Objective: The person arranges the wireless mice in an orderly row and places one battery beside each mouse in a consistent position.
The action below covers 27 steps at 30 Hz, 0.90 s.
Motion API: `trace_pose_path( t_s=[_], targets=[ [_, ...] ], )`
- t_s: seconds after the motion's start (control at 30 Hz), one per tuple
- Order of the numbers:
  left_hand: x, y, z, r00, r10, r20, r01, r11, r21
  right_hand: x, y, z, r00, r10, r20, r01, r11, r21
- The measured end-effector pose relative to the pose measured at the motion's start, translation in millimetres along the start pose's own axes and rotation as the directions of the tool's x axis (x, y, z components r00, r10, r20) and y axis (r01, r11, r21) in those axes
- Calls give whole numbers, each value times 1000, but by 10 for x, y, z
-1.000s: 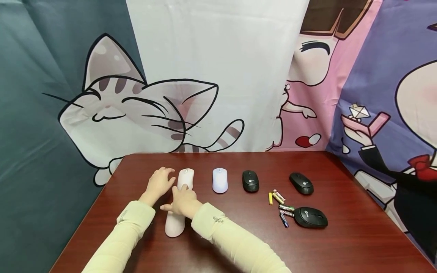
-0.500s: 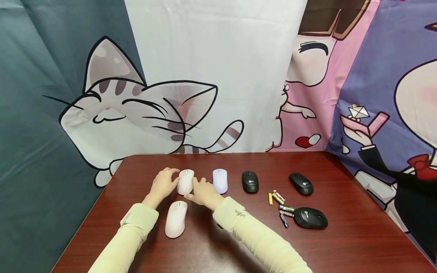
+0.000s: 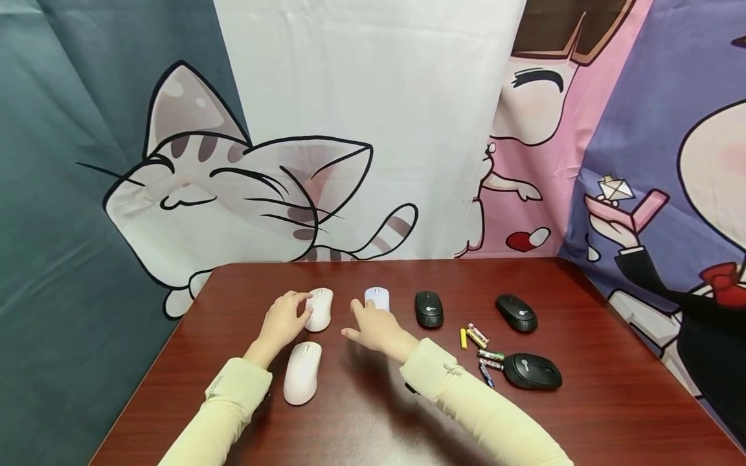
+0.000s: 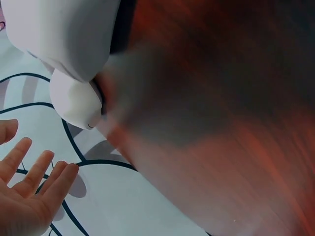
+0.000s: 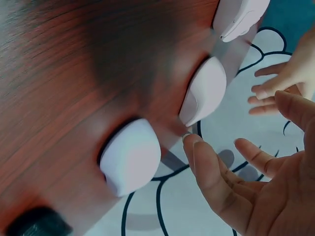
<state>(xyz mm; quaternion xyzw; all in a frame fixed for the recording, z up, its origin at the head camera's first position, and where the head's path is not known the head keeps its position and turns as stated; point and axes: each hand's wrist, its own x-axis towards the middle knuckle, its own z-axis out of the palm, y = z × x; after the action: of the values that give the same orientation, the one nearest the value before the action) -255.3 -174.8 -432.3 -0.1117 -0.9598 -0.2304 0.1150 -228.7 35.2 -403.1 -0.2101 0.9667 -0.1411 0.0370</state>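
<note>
Beside the white computer mouse (image 3: 319,310) in the back row, my left hand (image 3: 284,319) hovers at its left edge. The left wrist view shows this hand (image 4: 37,189) with fingers spread and nothing held. My right hand (image 3: 379,329) is in front of the pale lavender mouse (image 3: 377,298), partly covering it; in the right wrist view the hand (image 5: 256,187) is loosely bent, away from the lavender mouse (image 5: 133,157). A second white mouse (image 3: 302,373) lies closer to me, by the left forearm.
To the right on the reddish-brown table (image 3: 373,414) are a black mouse (image 3: 429,309), another black mouse (image 3: 517,313) and a third black mouse (image 3: 531,371). Several small batteries (image 3: 478,335) lie left of the third. A cartoon cloth (image 3: 373,129) hangs behind the table.
My right hand has moved right, from over the white mice to in front of the lavender mouse. My left hand has shifted slightly right. The white mice show no clear displacement.
</note>
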Motion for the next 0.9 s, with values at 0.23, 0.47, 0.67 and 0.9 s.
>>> trace_pose_path(
  t_s=[0.23, 0.47, 0.67, 0.9],
  targets=[
    [-91, 16, 23, 1000, 20, 0, -20, 1000, -6, -177, 196, -162, 996, -16, -85, 19, 999, 32],
    [-247, 36, 39, 999, 38, 20, -38, 999, -27, -383, 504, -263, 989, 0, -150, 1, 1000, 5],
    [-394, 9, 55, 994, 93, 59, -89, 993, -72, -594, 825, -354, 984, 47, -170, -46, 999, 6],
    [-539, -63, 5, 961, 234, 146, -219, 970, -109, -830, 1224, -471, 978, 66, -199, -70, 998, -12]
  ],
)
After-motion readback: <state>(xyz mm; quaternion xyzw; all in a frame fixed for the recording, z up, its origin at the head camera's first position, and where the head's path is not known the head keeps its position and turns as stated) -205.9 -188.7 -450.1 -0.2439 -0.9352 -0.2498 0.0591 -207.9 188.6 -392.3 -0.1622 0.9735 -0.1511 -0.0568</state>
